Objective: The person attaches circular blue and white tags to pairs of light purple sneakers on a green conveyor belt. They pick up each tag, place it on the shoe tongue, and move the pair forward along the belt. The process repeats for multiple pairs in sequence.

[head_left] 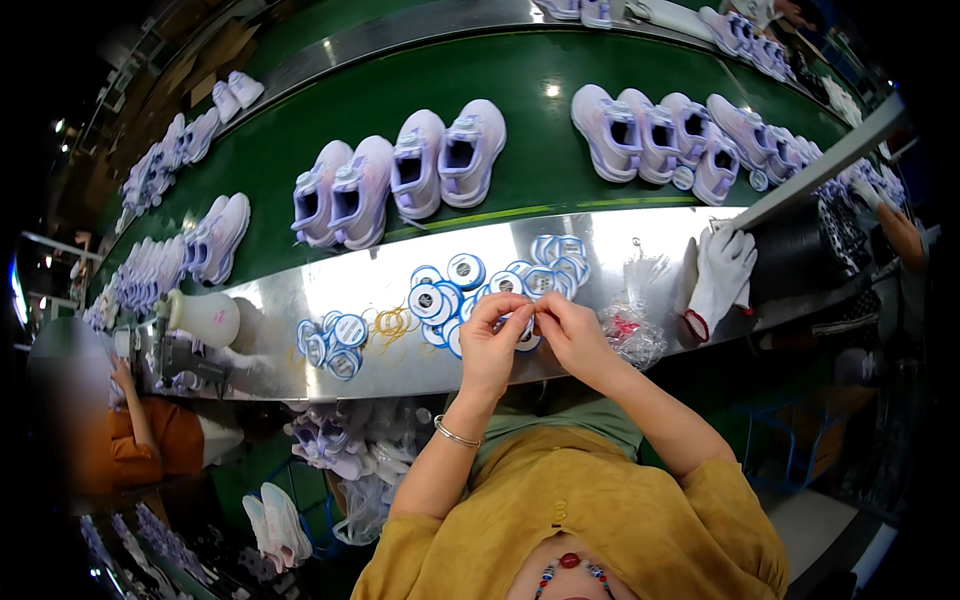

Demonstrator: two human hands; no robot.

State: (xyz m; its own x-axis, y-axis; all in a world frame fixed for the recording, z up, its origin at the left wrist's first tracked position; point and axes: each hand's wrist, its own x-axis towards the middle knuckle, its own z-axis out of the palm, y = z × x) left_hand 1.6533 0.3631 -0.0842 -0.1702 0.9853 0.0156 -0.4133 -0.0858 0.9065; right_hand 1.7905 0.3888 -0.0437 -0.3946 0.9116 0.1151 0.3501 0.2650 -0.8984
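Observation:
My left hand and my right hand meet over the near edge of the metal table. Thumbs and fingertips are pinched together, almost touching, and what lies between them is too small to make out. Just below the fingertips shows part of a round tag; whether it hangs from them or lies on the table I cannot tell. Around and beyond my hands spread several round white tags with blue rims. A smaller heap of such tags lies to the left, with thin yellow rubber bands between the heaps.
Pale lilac sneakers stand in groups on the green conveyor belt beyond the table. Right of my hands lie a clear plastic bundle and white gloves. A tape dispenser stands at left. Other people work at both sides.

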